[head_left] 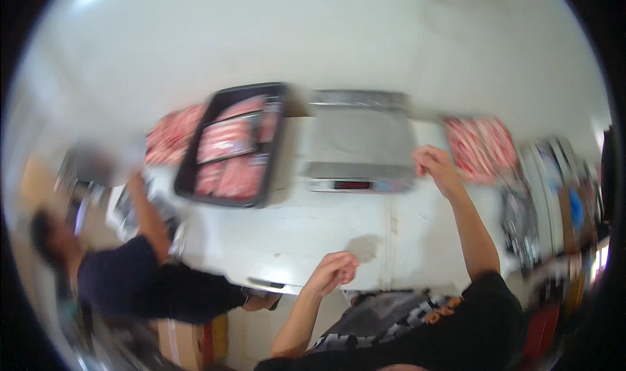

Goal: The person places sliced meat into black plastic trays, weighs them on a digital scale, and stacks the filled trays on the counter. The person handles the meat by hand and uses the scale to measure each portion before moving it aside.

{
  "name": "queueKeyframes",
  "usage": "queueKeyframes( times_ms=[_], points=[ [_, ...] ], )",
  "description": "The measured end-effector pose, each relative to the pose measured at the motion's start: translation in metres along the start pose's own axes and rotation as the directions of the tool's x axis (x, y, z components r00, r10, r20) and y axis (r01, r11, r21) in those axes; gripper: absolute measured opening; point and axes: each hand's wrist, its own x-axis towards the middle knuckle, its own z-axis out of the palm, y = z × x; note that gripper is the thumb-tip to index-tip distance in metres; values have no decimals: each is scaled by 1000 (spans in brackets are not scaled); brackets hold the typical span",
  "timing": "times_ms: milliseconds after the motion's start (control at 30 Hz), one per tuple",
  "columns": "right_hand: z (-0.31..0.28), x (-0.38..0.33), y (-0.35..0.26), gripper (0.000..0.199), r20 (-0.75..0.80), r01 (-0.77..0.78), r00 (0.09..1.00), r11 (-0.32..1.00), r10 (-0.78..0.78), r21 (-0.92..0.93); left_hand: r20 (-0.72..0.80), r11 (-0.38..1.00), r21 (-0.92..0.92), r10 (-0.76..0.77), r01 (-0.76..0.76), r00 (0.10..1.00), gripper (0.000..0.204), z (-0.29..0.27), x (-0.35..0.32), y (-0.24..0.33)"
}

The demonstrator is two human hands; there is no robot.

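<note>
My left hand (pixel 334 272) hovers over the table's near edge, its fingers curled in and nothing visible in them. Farther off, my right hand (pixel 433 164) is held beside the right edge of a digital scale (pixel 362 139), fingers also bent and no item showing. The scale has a flat grey top and a dark display at its front. Left of it, a black tub (pixel 276 142) holds several packs of sliced pink meat (pixel 226 139). To the right of my right hand lies a pack of red-and-white meat slices (pixel 481 148). Motion blurs the picture.
More sliced meat (pixel 171 135) lies left of the tub. A co-worker in dark clothes (pixel 134 273) sits at the table's left end, one arm raised. Grey plastic bags (pixel 519 221) lie at the right end of the white table (pixel 313 227). A cardboard box (pixel 180 341) stands below.
</note>
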Motion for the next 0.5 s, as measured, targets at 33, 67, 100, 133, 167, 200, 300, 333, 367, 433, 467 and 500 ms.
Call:
queueKeyframes(
  times_ms=[33,67,100,133,167,200,300,333,367,433,467,500],
  points=[
    [-38,-25,11,17,-94,-6,996,999,2,-44,-71,1000,-6,-30,30,997,33,-3,-1,-32],
    [-70,-46,25,17,-181,-5,983,998,-5,-58,-146,998,-3,-56,56,988,33,-6,-2,-57],
    [-104,-73,38,17,-270,-16,963,996,-8,-86,-151,998,-9,-56,55,987,32,-1,0,-76],
    [-136,-95,50,16,-357,-79,934,982,13,-172,-166,999,-13,-37,36,985,32,4,3,-91],
    [-169,-120,62,17,-414,-137,910,958,20,-254,-170,999,24,-42,46,984,32,14,8,-99],
    [-197,-158,79,19,-488,-230,871,835,-53,-501,-184,996,74,-26,40,983,32,23,12,-102],
    [-275,-236,127,30,-586,-484,775,375,-234,-790,-141,989,145,-18,38,990,32,69,55,-105],
    [-302,-266,146,34,-650,-555,717,357,-253,-751,-128,967,247,-28,60,991,32,79,70,-101],
    [-318,-284,160,39,-700,-609,658,349,-278,-712,-122,934,351,-25,67,992,31,87,80,-92],
    [-354,-309,173,41,-721,-638,645,341,-253,-691,-90,866,498,4,41,996,30,115,105,-89],
    [-372,-318,177,43,-729,-652,640,329,-244,-683,-64,853,522,11,25,998,30,131,118,-93],
    [-383,-325,186,51,-764,-656,621,415,-177,-630,-38,839,544,16,7,999,30,146,131,-98]
  ],
)
